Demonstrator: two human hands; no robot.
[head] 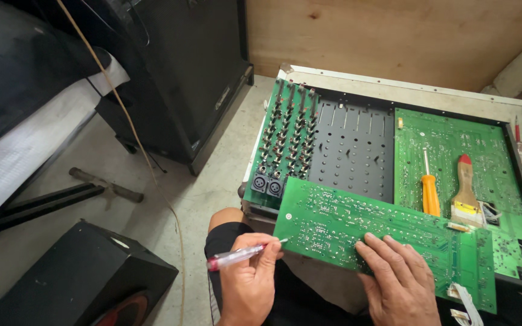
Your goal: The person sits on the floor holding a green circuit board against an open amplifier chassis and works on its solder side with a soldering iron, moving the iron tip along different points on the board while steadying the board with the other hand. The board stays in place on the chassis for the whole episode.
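A long green circuit board (339,220) lies solder side up across my lap and the front of an opened mixer chassis (351,142). My left hand (249,284) grips a small screwdriver with a clear, red-capped handle (234,257); its tip touches the board's left edge. My right hand (397,278) rests flat on the board's lower middle, fingers spread, pressing it down. White ribbon wires (463,299) hang from the board's right end.
Inside the chassis lie a green board with rows of knob shafts (285,130), another green board (448,145), an orange-handled screwdriver (430,190) and a paintbrush (465,193). Black speaker cabinets (188,72) stand at left; one (86,284) lies on the floor.
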